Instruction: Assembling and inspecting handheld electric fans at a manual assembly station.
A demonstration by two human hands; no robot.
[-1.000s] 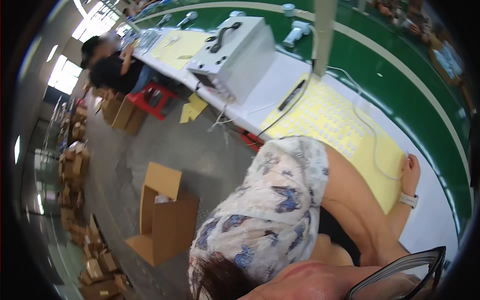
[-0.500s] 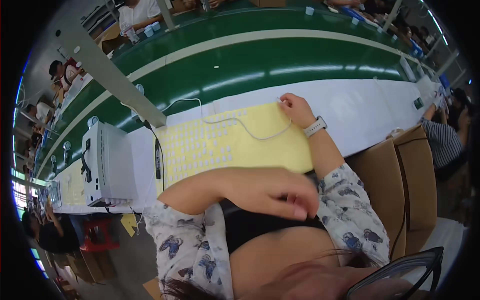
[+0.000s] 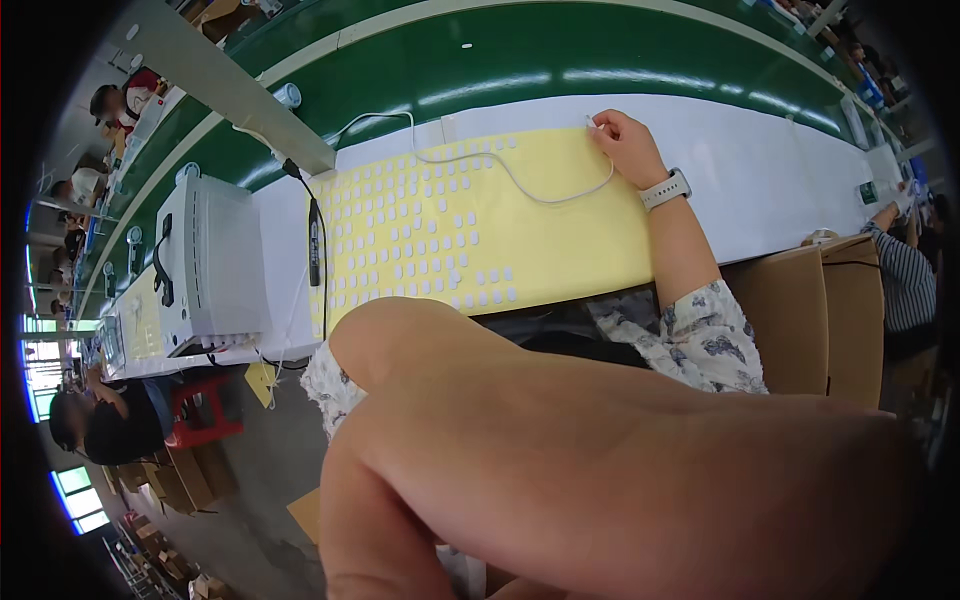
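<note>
On the far side of the yellow sheet (image 3: 570,230), my right hand (image 3: 622,142), with a pale watch (image 3: 668,190) at its wrist, is closed in a pinch on the end of a white cable (image 3: 540,197). The cable curves over the sheet toward the grey post. Rows of small white oval pieces (image 3: 405,210) lie on the sheet's left and middle parts. My left hand (image 3: 590,440) is raised very close to the camera and fills the lower middle. Its thumb points down, apart from the palm; the other fingertips are lost in blur and dark at the right.
Left of the sheet stands a white metal box (image 3: 225,265) with a black handle. A black marker (image 3: 314,250) lies by the sheet's left edge, near the slanted grey post (image 3: 235,90). Beyond runs a green conveyor belt (image 3: 640,55). Cardboard boxes (image 3: 780,320) stand at right; other people sit around.
My left hand has risen from in front of my chest to close before the camera. The view has tilted, so the table appears higher. My right hand keeps its pinch on the cable end.
</note>
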